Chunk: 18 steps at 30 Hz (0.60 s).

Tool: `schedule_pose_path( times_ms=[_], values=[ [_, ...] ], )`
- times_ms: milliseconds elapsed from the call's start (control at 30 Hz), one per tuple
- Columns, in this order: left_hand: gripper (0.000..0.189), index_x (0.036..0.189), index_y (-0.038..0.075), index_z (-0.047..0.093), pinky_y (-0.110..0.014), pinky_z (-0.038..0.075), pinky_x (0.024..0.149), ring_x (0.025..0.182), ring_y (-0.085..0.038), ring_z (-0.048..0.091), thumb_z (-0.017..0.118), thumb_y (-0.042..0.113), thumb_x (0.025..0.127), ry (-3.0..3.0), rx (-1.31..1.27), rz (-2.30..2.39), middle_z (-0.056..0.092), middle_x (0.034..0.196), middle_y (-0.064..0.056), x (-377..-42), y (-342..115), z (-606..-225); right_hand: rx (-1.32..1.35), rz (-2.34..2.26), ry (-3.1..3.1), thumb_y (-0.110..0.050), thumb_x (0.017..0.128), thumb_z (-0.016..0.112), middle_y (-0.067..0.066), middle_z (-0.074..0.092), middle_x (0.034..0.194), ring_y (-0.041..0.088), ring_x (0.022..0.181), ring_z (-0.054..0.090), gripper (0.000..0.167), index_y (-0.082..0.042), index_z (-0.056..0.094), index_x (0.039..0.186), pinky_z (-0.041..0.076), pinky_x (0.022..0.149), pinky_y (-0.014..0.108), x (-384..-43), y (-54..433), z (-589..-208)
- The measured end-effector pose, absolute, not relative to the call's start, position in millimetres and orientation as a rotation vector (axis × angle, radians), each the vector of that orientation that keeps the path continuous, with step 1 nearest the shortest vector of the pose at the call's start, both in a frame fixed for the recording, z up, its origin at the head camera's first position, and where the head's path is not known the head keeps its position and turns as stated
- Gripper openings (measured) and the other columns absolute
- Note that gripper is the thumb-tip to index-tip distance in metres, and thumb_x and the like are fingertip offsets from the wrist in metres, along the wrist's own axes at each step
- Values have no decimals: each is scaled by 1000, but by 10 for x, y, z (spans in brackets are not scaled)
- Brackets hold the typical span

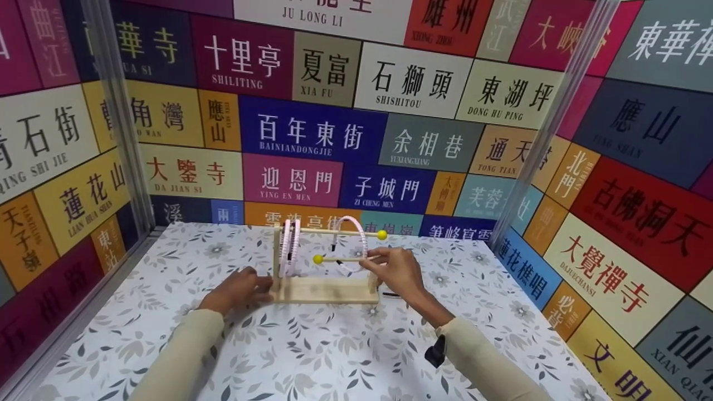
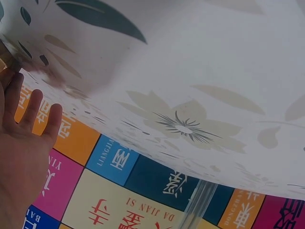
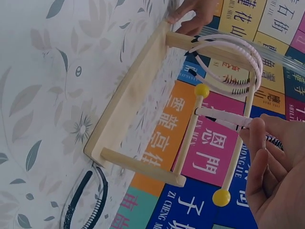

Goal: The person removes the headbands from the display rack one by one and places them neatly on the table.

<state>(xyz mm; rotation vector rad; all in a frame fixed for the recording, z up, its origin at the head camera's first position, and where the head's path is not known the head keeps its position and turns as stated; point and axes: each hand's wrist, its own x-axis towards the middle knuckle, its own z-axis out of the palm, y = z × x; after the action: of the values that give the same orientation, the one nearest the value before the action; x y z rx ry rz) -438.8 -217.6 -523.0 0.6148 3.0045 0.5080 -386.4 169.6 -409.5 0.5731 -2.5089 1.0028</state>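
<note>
A wooden headband rack (image 1: 328, 292) stands on the table, with two rods ending in yellow balls. My right hand (image 1: 398, 270) pinches a pale pink headband (image 3: 224, 115) between thumb and fingers. That headband's loop reaches around the upper rod (image 1: 323, 231) in the head view, and one tip is close to the lower rod (image 3: 189, 136) in the right wrist view. Several pale pink headbands (image 1: 287, 248) hang together near the left post. At the left end of the base, my left hand (image 1: 242, 289) holds the wood; its other fingers extend outward in the left wrist view.
A black headband (image 3: 102, 191) lies on the table beside the rack's right end. The table wears a white cover (image 1: 301, 356) with grey leaves and flowers. Colourful panels (image 1: 312, 128) with lettering enclose the back and sides, with clear strips at the corners.
</note>
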Motion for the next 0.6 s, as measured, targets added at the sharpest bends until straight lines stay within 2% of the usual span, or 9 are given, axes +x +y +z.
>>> schedule_pose_path(
  times_ms=[133,367,467,600],
  values=[
    [49,141,31,66,-55,52,98,109,-28,58,75,39,93,2985,554,536,61,124,-9,-4395,-2191,-5238,540,1023,-2511,-37,91,81,2,80,94,9,46,63,26,-19,81,109,42,36,28,-3865,1778,-4060],
    [50,141,32,66,-53,52,96,106,-25,58,76,41,93,2968,512,542,61,122,-7,-4445,-2196,-5248,506,1039,-2493,-35,92,81,2,80,93,11,46,64,25,-18,81,111,26,34,23,-3894,1961,-4019],
    [52,141,34,65,-55,52,98,108,-27,58,76,42,92,2959,479,552,60,124,-8,-4458,-2194,-5261,474,1033,-2487,-35,92,81,4,80,93,11,46,64,26,-18,81,112,25,34,23,-3911,2050,-4012],
    [53,142,35,64,-58,51,99,111,-29,58,76,43,91,2952,465,568,59,127,-9,-4454,-2185,-5265,417,1013,-2493,-35,92,81,7,80,95,11,45,64,28,-17,81,114,30,34,24,-3924,2176,-3997]
  ],
)
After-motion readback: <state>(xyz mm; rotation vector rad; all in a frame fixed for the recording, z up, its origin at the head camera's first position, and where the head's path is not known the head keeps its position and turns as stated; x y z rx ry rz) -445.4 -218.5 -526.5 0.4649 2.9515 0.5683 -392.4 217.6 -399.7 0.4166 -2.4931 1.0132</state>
